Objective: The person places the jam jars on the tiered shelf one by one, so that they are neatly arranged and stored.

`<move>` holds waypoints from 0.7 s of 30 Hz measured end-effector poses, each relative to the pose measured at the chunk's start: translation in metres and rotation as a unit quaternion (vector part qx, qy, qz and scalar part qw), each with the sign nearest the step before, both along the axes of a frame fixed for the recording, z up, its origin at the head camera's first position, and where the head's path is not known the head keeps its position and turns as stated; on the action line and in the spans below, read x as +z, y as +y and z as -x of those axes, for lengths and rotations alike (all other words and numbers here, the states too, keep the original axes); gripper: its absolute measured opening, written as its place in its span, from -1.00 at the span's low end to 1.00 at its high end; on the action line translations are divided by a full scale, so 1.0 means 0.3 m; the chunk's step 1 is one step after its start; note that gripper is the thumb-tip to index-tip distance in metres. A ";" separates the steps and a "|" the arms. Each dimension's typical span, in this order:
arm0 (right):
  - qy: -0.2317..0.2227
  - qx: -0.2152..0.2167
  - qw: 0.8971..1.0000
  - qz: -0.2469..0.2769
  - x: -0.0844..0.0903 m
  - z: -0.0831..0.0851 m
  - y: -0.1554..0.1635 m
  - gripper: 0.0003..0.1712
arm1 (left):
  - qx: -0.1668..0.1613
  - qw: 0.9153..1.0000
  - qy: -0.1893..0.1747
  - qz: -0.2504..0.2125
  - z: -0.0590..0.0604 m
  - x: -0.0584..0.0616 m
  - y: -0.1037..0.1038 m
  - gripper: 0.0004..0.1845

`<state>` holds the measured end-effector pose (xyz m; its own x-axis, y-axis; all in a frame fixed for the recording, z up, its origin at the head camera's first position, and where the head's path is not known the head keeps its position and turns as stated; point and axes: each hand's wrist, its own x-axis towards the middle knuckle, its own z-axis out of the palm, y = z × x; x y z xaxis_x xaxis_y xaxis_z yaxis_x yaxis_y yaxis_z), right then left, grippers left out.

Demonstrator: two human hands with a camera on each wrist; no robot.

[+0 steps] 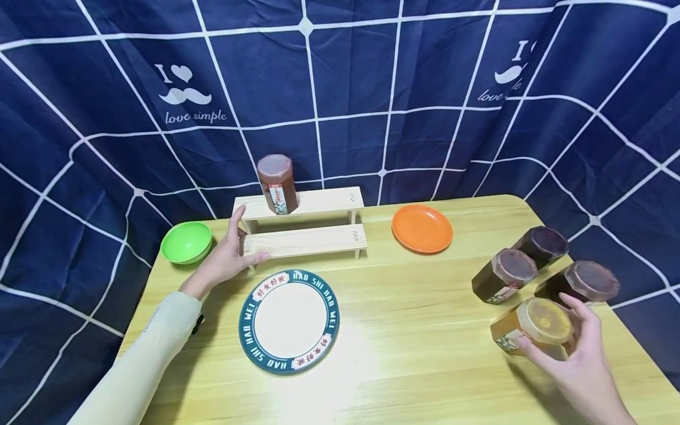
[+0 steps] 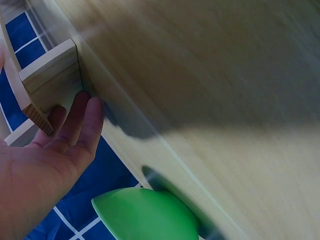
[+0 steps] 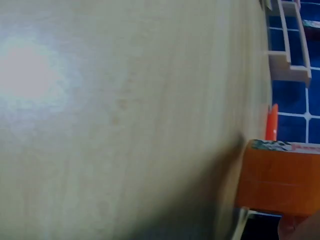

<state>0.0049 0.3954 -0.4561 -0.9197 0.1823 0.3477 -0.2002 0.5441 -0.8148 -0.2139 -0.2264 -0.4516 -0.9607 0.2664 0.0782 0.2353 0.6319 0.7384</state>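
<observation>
My right hand [image 1: 581, 348] grips a faceted jar [image 1: 523, 330] of amber contents at the right of the table, thumb on the near side and fingers round the far side. Its orange side fills the lower right of the right wrist view. My left hand [image 1: 228, 257] holds the left end of a two-step wooden shelf [image 1: 308, 241], thumb over the lower step and index finger up at the upper step. In the left wrist view the other fingers [image 2: 75, 125] lie against the shelf's end. A reddish-brown jar [image 1: 278, 186] stands on the upper step, left of its middle.
Three dark jars [image 1: 504, 274] stand close beyond the held jar. An orange plate [image 1: 422, 229] lies right of the shelf. A blue-rimmed white plate [image 1: 289, 321] lies in front of it, and a green bowl [image 1: 186, 242] sits at the left edge. Blue gridded cloth [image 1: 350, 88] hangs behind.
</observation>
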 end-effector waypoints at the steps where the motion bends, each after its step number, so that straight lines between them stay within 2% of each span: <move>1: -0.003 -0.003 1.000 -0.001 -0.007 0.001 0.000 0.41 | 0.001 1.000 0.000 0.001 0.000 0.000 0.000 0.39; 4: 0.002 0.006 1.000 0.015 -0.029 0.002 0.002 0.38 | 0.002 1.000 -0.001 0.000 -0.001 0.000 0.001 0.38; 11: 0.029 0.063 0.991 0.112 -0.063 0.009 0.004 0.34 | 0.003 1.000 0.003 0.003 -0.003 -0.003 -0.007 0.38; 14: 0.021 0.054 0.994 0.089 -0.065 0.009 0.007 0.36 | 0.003 1.000 0.002 0.003 -0.003 -0.004 -0.011 0.38; 16: 0.012 0.039 0.998 0.052 -0.064 0.008 0.011 0.38 | 0.002 1.000 0.003 0.003 -0.002 -0.004 -0.011 0.38; 21: 0.000 0.033 0.999 0.020 -0.059 0.009 0.028 0.43 | 0.001 1.000 -0.001 0.002 0.001 -0.005 -0.005 0.37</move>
<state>0.0022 0.4039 -0.4739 -0.9300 0.1345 0.3421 -0.2356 0.4961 -0.8357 -0.2143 -0.2280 -0.4531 -0.9614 0.2646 0.0760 0.2330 0.6349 0.7366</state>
